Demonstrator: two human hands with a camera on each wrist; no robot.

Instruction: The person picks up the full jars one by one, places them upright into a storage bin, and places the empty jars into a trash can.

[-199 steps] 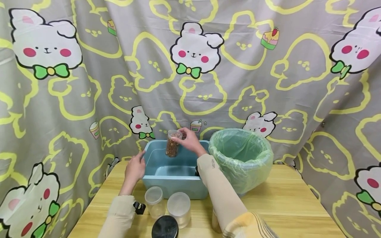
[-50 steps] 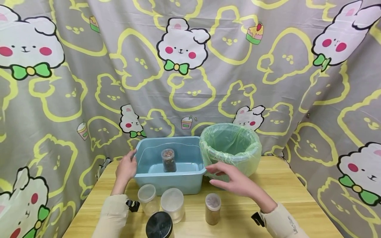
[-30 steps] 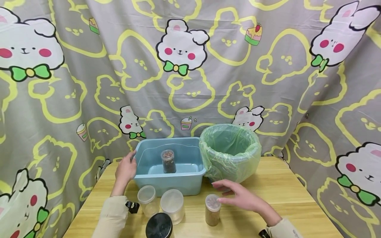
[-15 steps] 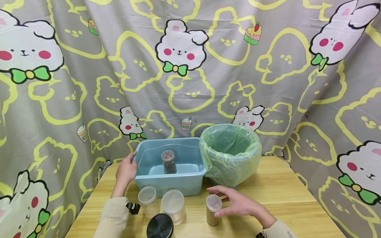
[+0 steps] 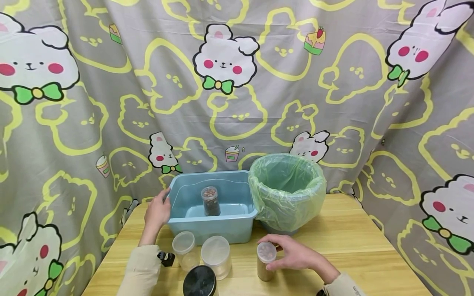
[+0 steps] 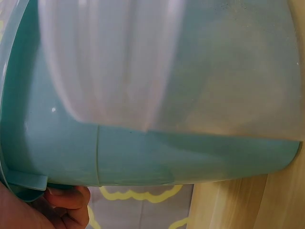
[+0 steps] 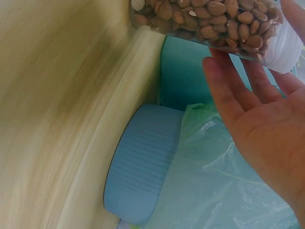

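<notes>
My left hand (image 5: 157,210) grips the left rim of the blue plastic basin (image 5: 212,230); in the left wrist view, fingers (image 6: 74,202) curl under its edge. Inside the basin, a clear jar (image 5: 210,202) of brown contents stands upright. To the right of centre, my right hand (image 5: 296,253) has thumb and fingers around the top of a lidded jar (image 5: 264,270) standing on the table. Almonds (image 7: 214,21) fill that jar in the right wrist view, where the fingers lie along its side near the whitish lid (image 7: 284,47).
Two clear jars with frosted lids, one smaller (image 5: 184,242) and one wider (image 5: 216,250), stand before the basin. A black-lidded jar (image 5: 200,281) is nearer. Behind my right hand is a bin (image 5: 286,205) lined with a green bag. A patterned curtain (image 5: 237,115) hangs behind the wooden table (image 5: 344,246).
The first nut jar, earlier held over the basin by my right hand, now stands inside it. My right hand has moved down to the almond jar and closed around its top. Left hand stays put.
</notes>
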